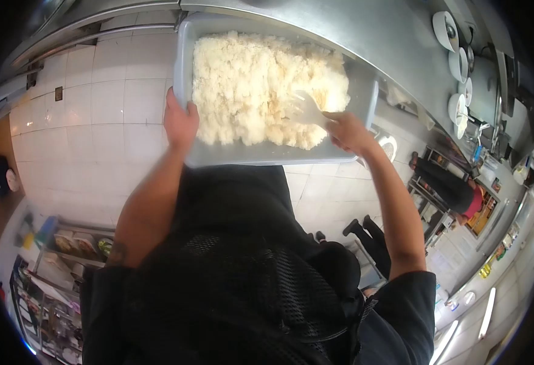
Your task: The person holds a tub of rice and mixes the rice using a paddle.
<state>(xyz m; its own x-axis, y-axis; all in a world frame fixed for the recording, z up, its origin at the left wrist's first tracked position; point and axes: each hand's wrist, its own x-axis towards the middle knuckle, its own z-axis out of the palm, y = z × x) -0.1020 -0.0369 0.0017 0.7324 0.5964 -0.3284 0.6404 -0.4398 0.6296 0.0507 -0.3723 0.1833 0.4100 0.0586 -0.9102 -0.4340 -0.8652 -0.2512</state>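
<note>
A large grey plastic tub (184, 67) holds a thick layer of white rice (242, 88), with bare tub floor showing along its right and near sides. My left hand (182, 121) grips the tub's left wall, thumb on the inner side. My right hand (347, 132) is closed around the handle of a pale, translucent spatula (305, 111). The spatula's head rests on or in the rice at its right part; how deep it goes is hard to tell.
A steel counter (364, 30) runs beyond the tub, with white bowls (458, 64) on its right. Two people, one in a red top (475, 201) and one with dark trousers (373, 243), stand at the right. Shelving (66, 243) is lower left.
</note>
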